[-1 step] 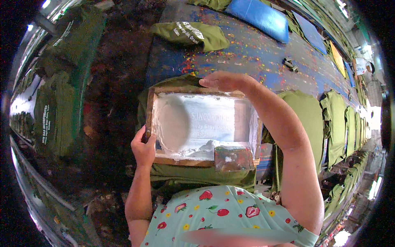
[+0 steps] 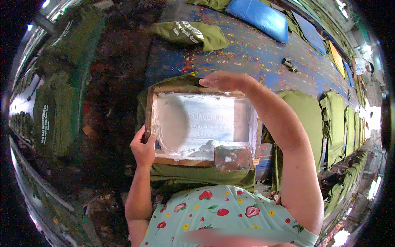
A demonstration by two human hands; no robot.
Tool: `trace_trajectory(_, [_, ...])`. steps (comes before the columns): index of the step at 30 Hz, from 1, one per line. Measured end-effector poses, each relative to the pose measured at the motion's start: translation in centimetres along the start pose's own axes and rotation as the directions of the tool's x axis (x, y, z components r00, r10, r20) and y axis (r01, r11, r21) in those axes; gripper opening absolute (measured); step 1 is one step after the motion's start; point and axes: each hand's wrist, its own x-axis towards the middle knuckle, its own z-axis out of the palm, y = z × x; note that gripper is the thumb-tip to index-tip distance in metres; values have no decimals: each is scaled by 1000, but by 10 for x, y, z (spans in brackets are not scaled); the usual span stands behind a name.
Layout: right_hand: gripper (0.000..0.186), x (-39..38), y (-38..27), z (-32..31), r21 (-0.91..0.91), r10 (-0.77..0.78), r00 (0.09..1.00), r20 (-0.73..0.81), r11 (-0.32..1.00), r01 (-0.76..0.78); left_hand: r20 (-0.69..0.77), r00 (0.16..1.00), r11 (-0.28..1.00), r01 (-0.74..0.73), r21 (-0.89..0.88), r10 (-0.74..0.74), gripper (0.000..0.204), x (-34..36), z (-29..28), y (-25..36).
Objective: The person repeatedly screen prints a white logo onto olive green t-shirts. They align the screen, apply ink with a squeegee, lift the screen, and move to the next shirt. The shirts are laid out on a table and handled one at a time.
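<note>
— On the left side of the frame, what does the left hand (image 2: 143,149) do?
— It grips the left rail of the wooden printing frame (image 2: 201,161), fingers curled around the edge near the lower corner. Compared with the earlier picture, the hand sits a hair further left; otherwise it looks the same.
— And the frame itself?
— It lies flat on a green shirt (image 2: 197,176) spread over the long paint-spattered table (image 2: 247,51), right in front of the person. White ink coats the mesh, with faint lettering showing through. A squeegee (image 2: 233,159) rests inside the frame against the near rail, toward the right. Its place matches the earlier picture.
— The right hand (image 2: 224,80)?
— It lies over the far rail, palm down, fingers pointing left and pressed on the wood. Whether the fingers wrap under the rail I cannot tell. No shift from before.
— What lies further right?
— A row of green shirts (image 2: 306,111) laid side by side along the table, unchanged. At the far end sit 1 folded green shirt with white print (image 2: 191,35) and a blue cushion (image 2: 259,16).
</note>
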Motion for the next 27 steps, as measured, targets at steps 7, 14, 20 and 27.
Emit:
trace_trajectory(7, [88, 2, -13, -13, -44, 78, 991, 109, 996, -74, -9, 999, 995, -34, 93, 35, 50, -3, -2, -3])
trace_trajectory(14, [99, 22, -6, -23, -66, 149, 975, 163, 988, -140, -89, 990, 992, -100, 80, 107, 48, -9, 3, -15])
trace_trajectory(20, [84, 27, -15, -36, -39, 210, 955, 209, 978, -206, -110, 984, 990, -139, 11, 139, 48, -12, 2, -20])
trace_trajectory(27, [46, -117, -20, -34, -175, -133, 675, -725, 985, 6, -111, 934, 941, -339, 10, 338, 48, -11, 0, -33])
